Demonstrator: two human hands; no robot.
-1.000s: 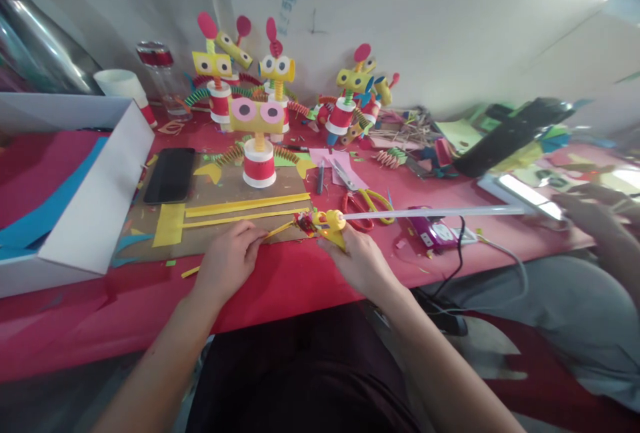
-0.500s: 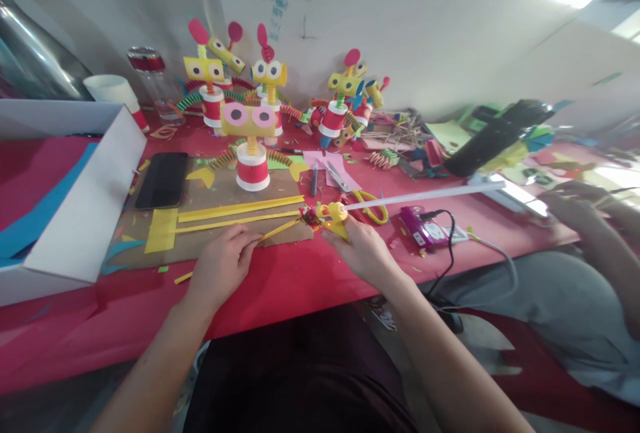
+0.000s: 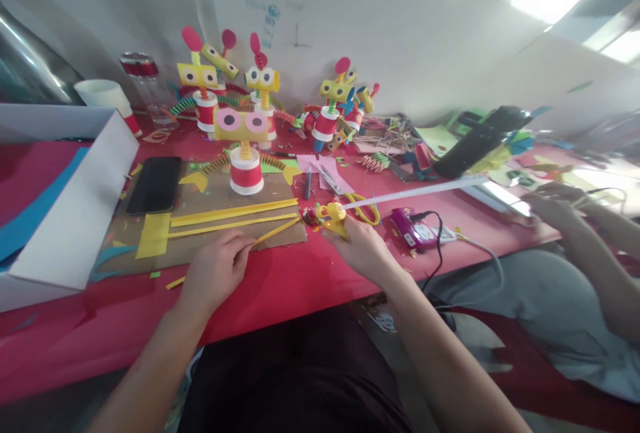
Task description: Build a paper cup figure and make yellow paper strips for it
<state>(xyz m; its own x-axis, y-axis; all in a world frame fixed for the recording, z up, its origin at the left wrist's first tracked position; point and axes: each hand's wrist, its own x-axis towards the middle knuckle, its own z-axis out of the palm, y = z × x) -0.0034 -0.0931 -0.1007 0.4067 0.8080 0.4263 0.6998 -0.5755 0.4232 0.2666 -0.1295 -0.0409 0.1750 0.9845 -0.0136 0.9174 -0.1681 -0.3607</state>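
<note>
My left hand (image 3: 216, 266) pinches a thin yellow paper strip (image 3: 276, 230) over the front edge of a brown cardboard sheet (image 3: 200, 253). Wrapped round a yellow glue gun (image 3: 332, 217) is my right hand (image 3: 363, 246); a long clear glue stick (image 3: 415, 192) juts out of the gun to the right. The gun's nozzle is near the strip's right end. Two more yellow strips (image 3: 235, 210) lie on the cardboard, beside a yellow paper piece (image 3: 153, 236). Behind them stands a paper-cup figure (image 3: 246, 172) with pink-ringed eyes.
A white box (image 3: 60, 220) is at the left, near a black phone (image 3: 155, 184). Yellow-handled scissors (image 3: 369, 209), a purple power socket (image 3: 410, 228) and a black bottle (image 3: 480, 141) stand or lie rightward. Another person's hands (image 3: 555, 205) are at the far right.
The camera view has shifted slightly, moving the table items a little left in the picture. Both hands keep their grips, with the strip still held near the nozzle.
</note>
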